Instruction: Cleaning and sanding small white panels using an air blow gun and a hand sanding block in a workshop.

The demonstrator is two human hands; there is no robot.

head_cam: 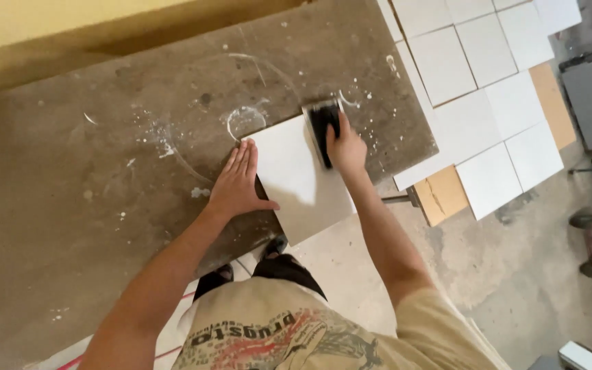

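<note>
left hand (236, 183) lies flat, fingers together, on the edge of a white tile (301, 179) on the workbench (104, 171); right hand (345, 147) is wrapped round a black block (323, 127) on the tile.

Tile (299, 181) on workbench (104, 171), overhanging near edge; laid tiles (488, 82) on floor to right.

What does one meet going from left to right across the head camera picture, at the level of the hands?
Worktable → left hand → white tile → black block → right hand → laid white floor tiles
</note>
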